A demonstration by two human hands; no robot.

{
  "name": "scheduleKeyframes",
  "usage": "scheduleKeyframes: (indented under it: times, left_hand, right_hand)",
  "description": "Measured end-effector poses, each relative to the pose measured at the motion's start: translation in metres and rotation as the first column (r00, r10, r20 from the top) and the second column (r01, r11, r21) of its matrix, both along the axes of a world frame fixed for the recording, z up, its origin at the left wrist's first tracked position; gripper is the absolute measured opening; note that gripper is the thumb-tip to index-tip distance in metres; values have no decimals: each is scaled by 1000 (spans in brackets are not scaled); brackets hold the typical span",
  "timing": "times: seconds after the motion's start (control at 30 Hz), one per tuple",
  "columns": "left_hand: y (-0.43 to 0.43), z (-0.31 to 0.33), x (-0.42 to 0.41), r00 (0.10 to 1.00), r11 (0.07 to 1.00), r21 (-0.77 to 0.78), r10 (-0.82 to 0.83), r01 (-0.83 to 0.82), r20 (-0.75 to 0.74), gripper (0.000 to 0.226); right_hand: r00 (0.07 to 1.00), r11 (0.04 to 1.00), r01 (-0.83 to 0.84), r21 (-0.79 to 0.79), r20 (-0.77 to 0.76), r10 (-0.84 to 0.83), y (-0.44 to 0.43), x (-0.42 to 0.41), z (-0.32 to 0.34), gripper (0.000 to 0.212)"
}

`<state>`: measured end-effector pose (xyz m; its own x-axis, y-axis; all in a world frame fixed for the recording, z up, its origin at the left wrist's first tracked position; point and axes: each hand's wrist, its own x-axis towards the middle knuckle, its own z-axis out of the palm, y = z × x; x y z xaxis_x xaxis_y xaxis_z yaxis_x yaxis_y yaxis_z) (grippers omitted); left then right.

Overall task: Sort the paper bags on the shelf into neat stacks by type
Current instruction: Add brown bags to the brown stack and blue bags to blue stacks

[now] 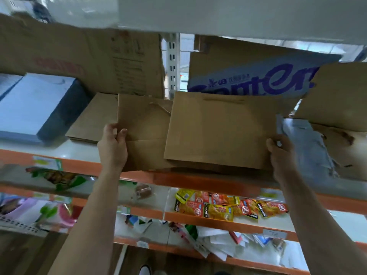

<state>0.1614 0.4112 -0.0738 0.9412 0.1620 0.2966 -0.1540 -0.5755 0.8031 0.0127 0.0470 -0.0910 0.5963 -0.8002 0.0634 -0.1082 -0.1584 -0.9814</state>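
Three brown kraft bags lie flat along the orange-edged shelf (198, 181), to the right of a white-and-blue stack (35, 104). Furthest left of them, a smaller brown bag (91, 120) rests untouched, partly under its neighbour. Your left hand (113, 143) pinches the left edge of the middle bag (143, 135), thumb on top and fingers curled round the edge; its twine handle (158, 108) lies loose on the paper. Overlapping that, the larger bag (220, 132) sits on top, and your right hand (282, 151) grips its right edge, thumb over the face, the other fingers hidden beneath. Expect these to be light, thin and floppy once lifted, stiffest along the folded bottom and side creases, so hold them at the edges near a fold, not by the twine, which could snag. The smooth paper will likely slide bag over bag, so keep them level; a hard pinch may crease them.
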Motion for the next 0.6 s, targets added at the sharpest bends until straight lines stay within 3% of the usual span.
scheduleKeyframes:
  times: [0.1, 0.4, 0.5, 0.6]
  left_hand:
    - [39, -1, 36, 999, 999, -21, -27, 26, -28, 31]
    - [125, 1, 136, 989, 991, 39, -127, 130, -78, 44]
    - [141, 2, 160, 955, 974, 64, -201, 219, -216, 71]
    - [148, 2, 175, 917, 944, 126, -256, 305, -307, 67]
  right_hand:
    - [999, 998, 43, -40, -1, -43, 46, 27, 2, 8]
    - [1000, 998, 29, 53, 4, -29, 139, 78, -13, 9]
    - [999, 997, 42, 64, -13, -41, 156, 86, -15, 11]
    - [999, 997, 41, 67, -27, -39, 168, 95, -13, 8]
